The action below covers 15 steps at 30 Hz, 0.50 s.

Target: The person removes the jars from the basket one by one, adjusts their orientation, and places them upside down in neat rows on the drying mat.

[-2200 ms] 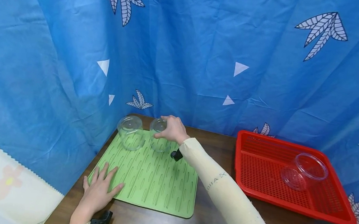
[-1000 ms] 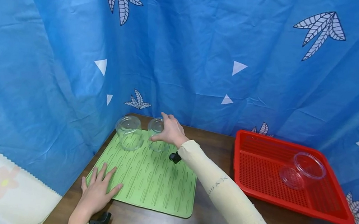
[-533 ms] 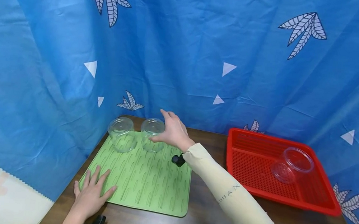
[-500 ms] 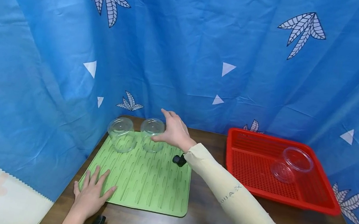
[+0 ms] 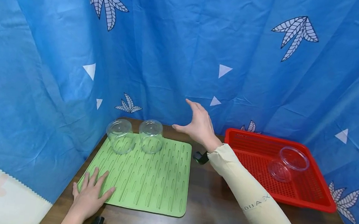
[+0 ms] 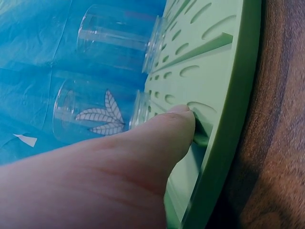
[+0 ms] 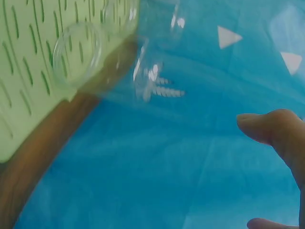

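Observation:
Two clear plastic jars stand mouth-down at the back left of a green drying mat. The left jar is at the corner, and the right jar is a small gap beside it. My right hand hovers past the mat's back right corner, thumb and fingers spread, with nothing in it. My left hand rests on the mat's front left corner with its fingers spread. In the left wrist view the thumb presses the mat's surface near its edge.
A red plastic basket stands on the right of the brown wooden table. A third clear jar lies on its side inside it. Behind the table hangs a blue curtain with leaf prints.
My right hand has let go of the right jar and moved right and up, away from it. The jar stays on the mat. My left hand has kept its place on the mat.

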Tool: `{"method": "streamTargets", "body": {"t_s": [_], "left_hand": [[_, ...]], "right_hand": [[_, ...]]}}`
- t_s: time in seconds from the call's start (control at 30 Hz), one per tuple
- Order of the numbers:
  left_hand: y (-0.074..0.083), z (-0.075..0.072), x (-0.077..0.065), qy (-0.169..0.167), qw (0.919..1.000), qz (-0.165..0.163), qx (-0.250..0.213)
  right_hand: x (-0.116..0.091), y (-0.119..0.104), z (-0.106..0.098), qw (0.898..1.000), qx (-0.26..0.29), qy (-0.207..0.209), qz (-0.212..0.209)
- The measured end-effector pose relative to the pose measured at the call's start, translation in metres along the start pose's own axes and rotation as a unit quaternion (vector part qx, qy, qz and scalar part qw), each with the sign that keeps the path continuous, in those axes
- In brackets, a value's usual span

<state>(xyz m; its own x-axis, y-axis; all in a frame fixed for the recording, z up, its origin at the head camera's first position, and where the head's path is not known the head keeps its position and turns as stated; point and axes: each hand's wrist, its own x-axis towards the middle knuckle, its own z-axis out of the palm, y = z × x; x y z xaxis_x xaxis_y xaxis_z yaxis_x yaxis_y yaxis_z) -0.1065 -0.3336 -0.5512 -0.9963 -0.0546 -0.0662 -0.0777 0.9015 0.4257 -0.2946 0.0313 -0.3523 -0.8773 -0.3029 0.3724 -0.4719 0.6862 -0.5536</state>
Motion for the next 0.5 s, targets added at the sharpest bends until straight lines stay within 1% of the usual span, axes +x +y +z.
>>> {"method": "streamTargets", "body": {"t_s": [0.13,0.27,0.43,0.5], "left_hand": [[-0.001,0.002,-0.001,0.003,1.0,0.003,0.0],[-0.003,0.003,-0.001,0.005,1.0,0.006,-0.003],[-0.005,0.002,-0.001,-0.001,1.0,0.005,0.002],[-0.006,0.001,-0.001,-0.003,1.0,0.004,0.003]], "right_hand": [[-0.007,0.015,-0.024,0.999,0.003,0.03,0.01],[-0.011,0.031,-0.049,0.998,-0.006,0.059,0.028],[-0.017,0.054,-0.077,0.993,-0.021,0.094,0.063],[-0.02,0.064,-0.088,0.991,-0.024,0.104,0.083]]}}
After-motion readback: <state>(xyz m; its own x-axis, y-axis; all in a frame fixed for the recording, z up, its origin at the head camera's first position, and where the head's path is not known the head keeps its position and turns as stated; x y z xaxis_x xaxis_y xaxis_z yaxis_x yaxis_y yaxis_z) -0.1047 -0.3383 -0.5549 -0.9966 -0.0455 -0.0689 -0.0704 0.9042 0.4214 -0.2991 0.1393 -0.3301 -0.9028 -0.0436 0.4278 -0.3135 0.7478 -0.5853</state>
